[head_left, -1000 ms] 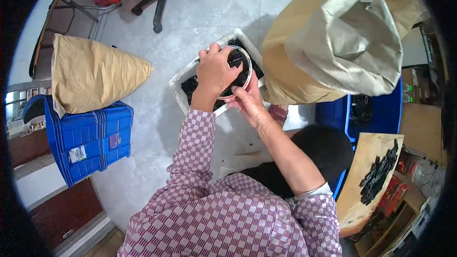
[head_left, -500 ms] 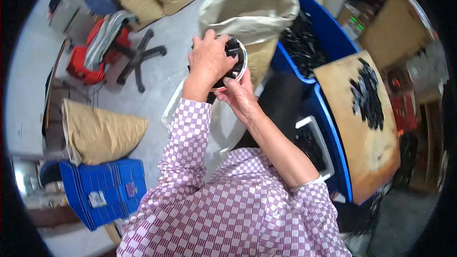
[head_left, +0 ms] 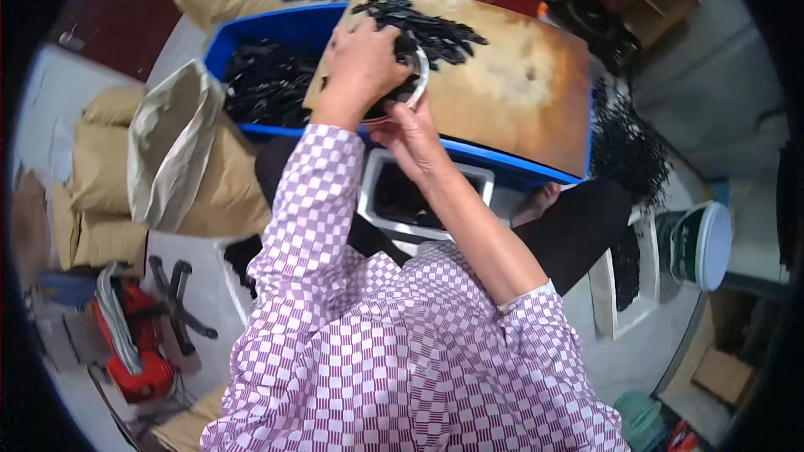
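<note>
Left hand (head_left: 362,63) fingers clamped over round bowl (head_left: 400,88) – right hand (head_left: 410,138) fingers gripping underneath, above wooden board (head_left: 511,92).

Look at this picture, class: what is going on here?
A person in a checked shirt holds a small round bowl of black pieces over a wooden board. The right hand supports the bowl from below, and the left hand covers its top. More black pieces lie on the board, which rests across a blue crate.
</note>
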A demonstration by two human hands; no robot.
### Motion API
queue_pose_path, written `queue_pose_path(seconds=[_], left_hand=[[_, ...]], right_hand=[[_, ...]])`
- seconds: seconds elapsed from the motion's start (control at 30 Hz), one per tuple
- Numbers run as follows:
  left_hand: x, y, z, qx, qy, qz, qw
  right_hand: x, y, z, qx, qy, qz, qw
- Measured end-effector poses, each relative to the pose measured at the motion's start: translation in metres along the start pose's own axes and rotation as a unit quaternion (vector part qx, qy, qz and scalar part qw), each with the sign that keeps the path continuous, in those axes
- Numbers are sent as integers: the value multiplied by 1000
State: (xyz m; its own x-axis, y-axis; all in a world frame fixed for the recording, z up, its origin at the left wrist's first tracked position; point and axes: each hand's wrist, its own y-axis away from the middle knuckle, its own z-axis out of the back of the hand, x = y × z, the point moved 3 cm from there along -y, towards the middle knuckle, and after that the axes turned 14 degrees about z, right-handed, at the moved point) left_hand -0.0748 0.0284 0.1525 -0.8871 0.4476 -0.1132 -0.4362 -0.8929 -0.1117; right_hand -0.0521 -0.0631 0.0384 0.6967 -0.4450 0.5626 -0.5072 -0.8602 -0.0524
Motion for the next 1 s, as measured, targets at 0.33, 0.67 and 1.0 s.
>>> queue_pose_path(seconds=[0.33,0.67,1.0], left_hand=[[-171,-17,-116,39,252,-136,957],[-207,-37,-205,51,465,-6,884],[-194,-52,-228,91,488,79,864]], right_hand=[[151,-12,144,-119,268,89,952],[210,-47,178,-152,543,54,824],[228,-71,199,-169,588,60,789]])
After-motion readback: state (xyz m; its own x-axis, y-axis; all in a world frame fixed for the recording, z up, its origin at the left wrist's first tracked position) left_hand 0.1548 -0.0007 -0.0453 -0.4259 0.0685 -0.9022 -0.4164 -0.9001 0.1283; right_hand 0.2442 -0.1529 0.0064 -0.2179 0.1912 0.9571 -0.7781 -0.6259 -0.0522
